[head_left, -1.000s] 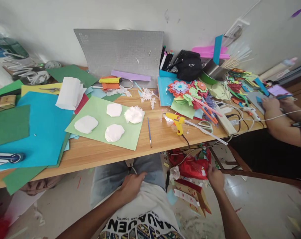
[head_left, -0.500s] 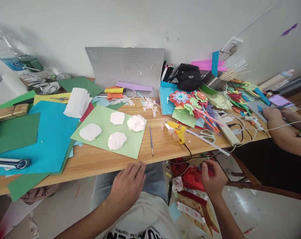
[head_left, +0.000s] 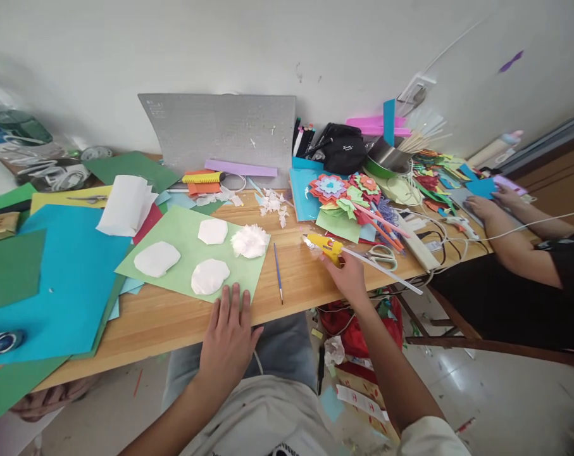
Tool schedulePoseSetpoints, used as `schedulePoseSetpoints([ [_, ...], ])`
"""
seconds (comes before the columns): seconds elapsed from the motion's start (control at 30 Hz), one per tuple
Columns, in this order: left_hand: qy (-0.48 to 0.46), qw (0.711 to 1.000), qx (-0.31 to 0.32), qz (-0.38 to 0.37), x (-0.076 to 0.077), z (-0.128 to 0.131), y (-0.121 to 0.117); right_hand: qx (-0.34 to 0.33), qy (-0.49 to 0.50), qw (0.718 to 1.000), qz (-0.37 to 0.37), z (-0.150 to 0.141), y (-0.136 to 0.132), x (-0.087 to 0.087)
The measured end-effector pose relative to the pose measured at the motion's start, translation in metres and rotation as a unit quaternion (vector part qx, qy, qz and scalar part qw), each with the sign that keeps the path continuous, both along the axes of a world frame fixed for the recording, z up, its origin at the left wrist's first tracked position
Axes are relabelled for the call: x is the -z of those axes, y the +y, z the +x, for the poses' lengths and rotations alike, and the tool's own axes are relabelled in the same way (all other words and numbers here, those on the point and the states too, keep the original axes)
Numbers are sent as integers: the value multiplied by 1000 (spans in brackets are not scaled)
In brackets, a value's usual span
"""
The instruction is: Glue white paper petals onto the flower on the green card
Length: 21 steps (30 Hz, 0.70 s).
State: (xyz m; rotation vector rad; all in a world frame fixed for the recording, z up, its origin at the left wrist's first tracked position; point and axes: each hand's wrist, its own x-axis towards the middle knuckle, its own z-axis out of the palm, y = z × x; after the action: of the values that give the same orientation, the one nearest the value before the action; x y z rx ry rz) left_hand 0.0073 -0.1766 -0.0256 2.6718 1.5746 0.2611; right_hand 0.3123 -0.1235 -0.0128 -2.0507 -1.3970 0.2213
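My left hand (head_left: 228,329) lies flat with fingers spread, its fingertips on the front edge of a light green sheet of paper (head_left: 173,225). On that sheet sit three flat white paper pieces, one of them (head_left: 211,277) just beyond my fingertips, and a fluffy white paper flower (head_left: 249,241). My right hand (head_left: 347,275) is closed round the handle of a yellow hot glue gun (head_left: 325,244), which rests on the table with a long glue stick (head_left: 386,272) out of its back. Between my hands lies a thin blue paintbrush (head_left: 278,273).
Scissors (head_left: 381,256) and a power strip (head_left: 418,244) with cables lie right of the glue gun. Layered paper flowers (head_left: 333,188) are behind it. Blue card (head_left: 78,272) covers the left side. At the far right, another person's hands (head_left: 486,206) hold blue paper.
My right hand has reached forward from beside the table and taken hold of the glue gun's handle. My left hand has moved onto the green sheet. The view has shifted right.
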Motion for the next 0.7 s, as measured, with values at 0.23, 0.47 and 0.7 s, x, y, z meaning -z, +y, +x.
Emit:
schedulePoseSetpoints([
  [0.23, -6, 999, 45, 15, -1, -19, 13, -34, 46, 998, -1, 4, 2, 3],
  [0.47, -19, 999, 31, 6, 3, -20, 12, -127, 185, 974, 43, -44, -13, -22],
  [0.7, -21, 999, 33, 10, 5, -20, 12, -189, 211, 958, -30, -105, -10, -29],
])
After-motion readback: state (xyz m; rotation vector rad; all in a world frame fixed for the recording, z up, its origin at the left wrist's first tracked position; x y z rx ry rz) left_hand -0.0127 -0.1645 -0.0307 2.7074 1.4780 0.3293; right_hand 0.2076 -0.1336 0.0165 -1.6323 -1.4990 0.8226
